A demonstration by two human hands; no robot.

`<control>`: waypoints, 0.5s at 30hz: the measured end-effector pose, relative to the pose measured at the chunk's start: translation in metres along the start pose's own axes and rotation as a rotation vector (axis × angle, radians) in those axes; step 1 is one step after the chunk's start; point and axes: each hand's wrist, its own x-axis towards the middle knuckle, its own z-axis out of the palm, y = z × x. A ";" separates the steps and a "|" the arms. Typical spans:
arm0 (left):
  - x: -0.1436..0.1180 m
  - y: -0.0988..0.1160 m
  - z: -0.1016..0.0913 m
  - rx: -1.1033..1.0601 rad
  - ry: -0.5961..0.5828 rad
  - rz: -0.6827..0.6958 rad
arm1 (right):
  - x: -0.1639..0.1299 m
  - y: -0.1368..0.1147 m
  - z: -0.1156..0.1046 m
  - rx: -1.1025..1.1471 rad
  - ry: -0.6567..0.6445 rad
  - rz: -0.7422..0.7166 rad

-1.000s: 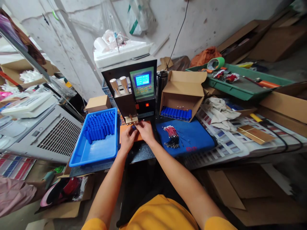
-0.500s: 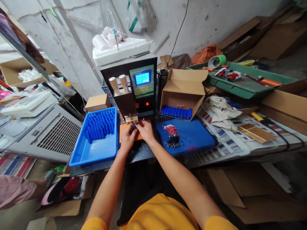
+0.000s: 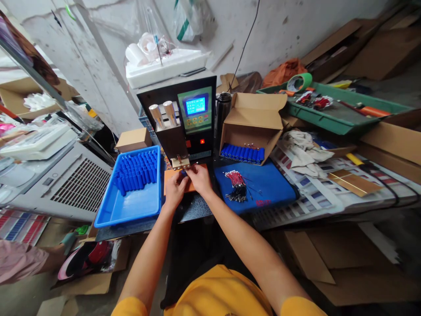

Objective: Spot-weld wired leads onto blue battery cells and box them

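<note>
Item in hand: one small blue cell (image 3: 183,174), pinched between the fingertips of the left hand (image 3: 174,189) and the right hand (image 3: 199,180), both closed on it. Position: just under the weld tips (image 3: 180,163) of the spot welder (image 3: 184,120), over an orange pad (image 3: 189,183). Left of the hands: a blue tray (image 3: 130,206) with many blue cells (image 3: 135,172) bunched at its far end, its near half bare. Right of the hands: a blue mat (image 3: 263,184) carrying a bundle of red leads (image 3: 235,184). Behind the mat: an open carton (image 3: 251,125) on its side with a row of blue cells (image 3: 241,153) inside. Farther right: a cloth (image 3: 304,149), colour cards (image 3: 315,193), a green tray (image 3: 329,114) of tools and a tape roll (image 3: 301,82). Progress, as judged: work looks partway, one cell at the tips, the carton only partly filled, and plenty of cells left in the tray. Not determinable: whether the tips touch the cell, whether a lead or tab lies on it, and which stock is finished; the fingers cover most of the cell. The welder screen (image 3: 195,105) is lit but unreadable. A sleeve shows at lower left, cut off by the frame.
</note>
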 end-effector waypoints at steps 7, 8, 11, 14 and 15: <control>-0.001 0.003 0.000 -0.003 0.011 -0.014 | 0.000 0.002 0.001 -0.003 0.002 -0.021; -0.001 0.004 0.000 -0.004 0.008 -0.015 | 0.001 0.003 0.001 0.001 0.000 -0.022; -0.001 0.007 0.000 -0.002 -0.003 -0.022 | 0.002 0.005 0.000 0.024 -0.012 -0.023; -0.001 0.008 0.000 0.013 -0.004 -0.040 | 0.002 0.008 -0.005 0.089 -0.051 -0.040; -0.001 0.008 0.000 0.018 -0.001 -0.045 | 0.001 0.008 -0.008 0.106 -0.063 -0.045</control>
